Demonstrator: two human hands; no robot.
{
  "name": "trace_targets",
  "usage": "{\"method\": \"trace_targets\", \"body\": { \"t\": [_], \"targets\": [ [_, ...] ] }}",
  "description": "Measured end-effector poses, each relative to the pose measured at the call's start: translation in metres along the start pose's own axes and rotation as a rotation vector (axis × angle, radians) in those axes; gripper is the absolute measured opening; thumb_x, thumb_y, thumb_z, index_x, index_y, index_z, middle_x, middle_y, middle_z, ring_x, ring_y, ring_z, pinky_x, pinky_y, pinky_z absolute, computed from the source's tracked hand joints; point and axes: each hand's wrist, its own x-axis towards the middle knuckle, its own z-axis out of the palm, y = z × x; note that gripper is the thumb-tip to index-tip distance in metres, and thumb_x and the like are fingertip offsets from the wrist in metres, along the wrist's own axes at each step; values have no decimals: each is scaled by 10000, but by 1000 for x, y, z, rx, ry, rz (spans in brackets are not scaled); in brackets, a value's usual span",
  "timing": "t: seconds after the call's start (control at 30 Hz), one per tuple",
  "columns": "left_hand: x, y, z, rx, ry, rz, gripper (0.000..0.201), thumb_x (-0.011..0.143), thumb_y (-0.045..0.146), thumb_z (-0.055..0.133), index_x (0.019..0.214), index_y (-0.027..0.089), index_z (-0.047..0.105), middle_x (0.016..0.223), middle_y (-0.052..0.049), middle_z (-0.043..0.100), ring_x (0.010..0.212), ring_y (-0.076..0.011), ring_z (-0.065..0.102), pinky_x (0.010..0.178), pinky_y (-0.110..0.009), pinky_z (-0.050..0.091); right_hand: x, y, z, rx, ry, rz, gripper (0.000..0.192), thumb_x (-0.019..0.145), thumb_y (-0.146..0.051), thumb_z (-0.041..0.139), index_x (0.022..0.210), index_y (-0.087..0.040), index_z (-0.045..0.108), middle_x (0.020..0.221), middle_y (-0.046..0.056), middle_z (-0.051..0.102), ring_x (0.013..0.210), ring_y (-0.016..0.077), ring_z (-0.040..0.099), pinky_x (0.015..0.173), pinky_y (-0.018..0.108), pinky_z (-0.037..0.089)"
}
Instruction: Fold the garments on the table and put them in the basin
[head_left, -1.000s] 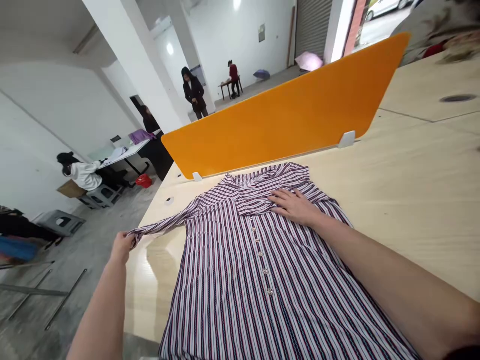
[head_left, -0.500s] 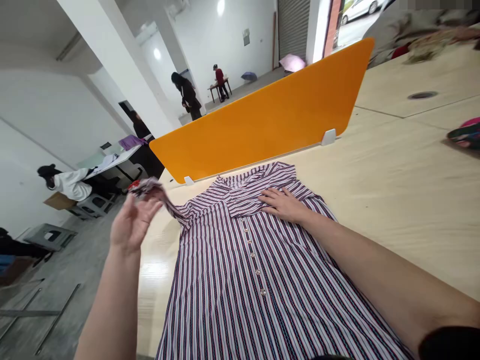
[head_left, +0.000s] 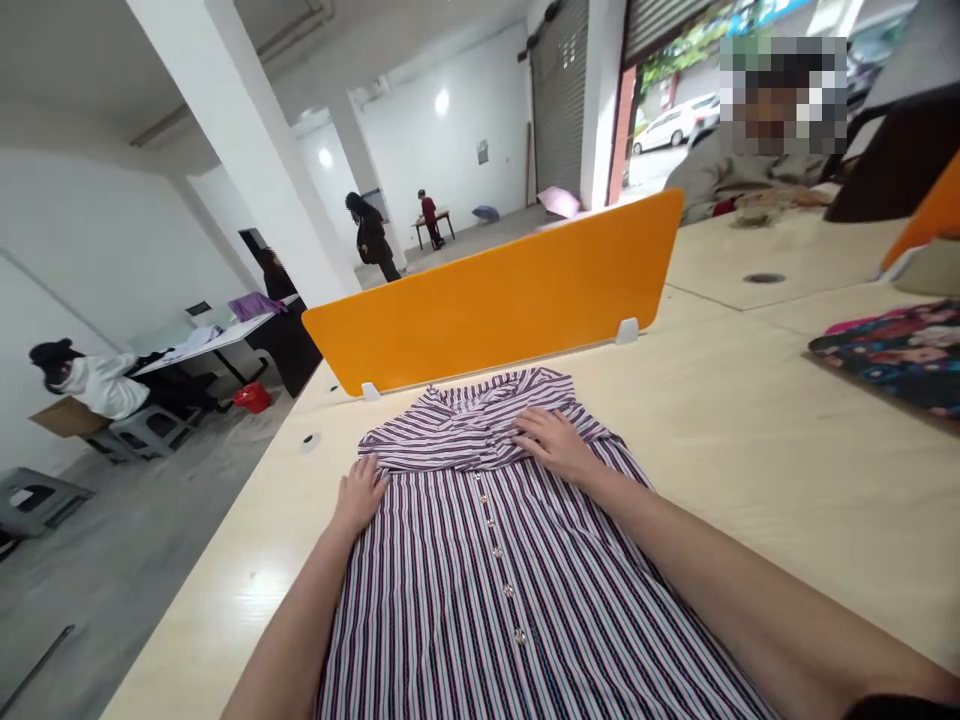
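left hand (head_left: 360,497) flat on striped shirt (head_left: 480,580) edge | right hand (head_left: 551,443) spread below collar | orange divider (head_left: 495,295) just beyond | floral cloth (head_left: 892,355) well apart

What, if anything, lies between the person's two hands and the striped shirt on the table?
Nothing visible does. The left hand rests on the striped shirt at its left shoulder edge, and the right hand lies flat on the fabric just below the collar. Both touch the cloth directly on the table.
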Motion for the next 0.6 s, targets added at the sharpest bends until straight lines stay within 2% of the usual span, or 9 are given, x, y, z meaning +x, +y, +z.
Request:
{"method": "trace_targets", "body": {
  "t": [0.1, 0.17, 0.23, 0.3, 0.37, 0.4, 0.47, 0.6],
  "targets": [
    [-5, -10, 20, 139, 62, 32, 542, 897, 394, 441, 1374, 143, 388, 1453, -187, 425, 1376, -300, 342, 1133, -557, 200, 11, -15, 0, 39, 26, -47, 373, 938, -388, 408, 1160, -208, 648, 1160, 105, 658, 1114, 256, 555, 986, 418, 405],
    [-7, -18, 25, 225, 145, 62, 513, 925, 383, 398, 1358, 108, 366, 1377, -203, 486, 1298, -276, 450, 1080, -481, 339, 25, -30, 4, 24, -26, -13, 378, 895, -404, 492, 1163, -184, 642, 1154, 117, 645, 1085, 268, 553, 945, 396, 422],
    [-9, -23, 25, 258, 211, 82, 413, 927, 339, 406, 1268, 107, 420, 1248, -180, 558, 1178, -245, 544, 980, -398, 446, 42, -44, 13, 14, -81, 71, 368, 819, -389, 593, 1113, -177, 658, 1145, 125, 630, 1074, 280, 541, 910, 385, 424],
    [-10, -25, 23, 278, 231, 102, 272, 917, 267, 415, 1152, 142, 476, 1176, -140, 579, 1106, -220, 571, 924, -351, 475, 58, -55, 22, 126, -81, 172, 203, 742, -295, 647, 906, -183, 691, 1026, 104, 645, 1003, 256, 554, 862, 343, 423],
    [-12, -24, 21, 299, 226, 126, 178, 903, 186, 405, 1048, 177, 508, 1169, -109, 577, 1085, -204, 569, 927, -333, 466, 73, -60, 31, 306, -33, 247, 26, 702, -211, 628, 699, -188, 638, 848, 57, 639, 881, 207, 567, 802, 297, 421],
    [-12, -23, 20, 314, 222, 137, 167, 898, 158, 396, 1008, 190, 517, 1165, -98, 578, 1072, -201, 569, 932, -331, 458, 79, -60, 34, 384, -1, 272, 46, 707, -200, 601, 663, -189, 606, 785, 36, 626, 826, 187, 568, 770, 279, 423],
    [-13, -20, 19, 346, 213, 147, 180, 900, 137, 373, 958, 200, 531, 1120, -90, 588, 1021, -204, 574, 923, -338, 451, 90, -58, 38, 464, 64, 318, 92, 763, -236, 528, 711, -190, 589, 742, 15, 616, 756, 166, 570, 708, 258, 432],
    [-16, -14, 19, 414, 193, 130, 268, 903, 114, 313, 969, 169, 567, 986, -111, 590, 941, -228, 560, 867, -359, 442, 98, -46, 39, 492, 174, 436, 207, 816, -319, 432, 832, -182, 586, 791, 18, 640, 705, 154, 584, 633, 243, 443]
  ]
}}
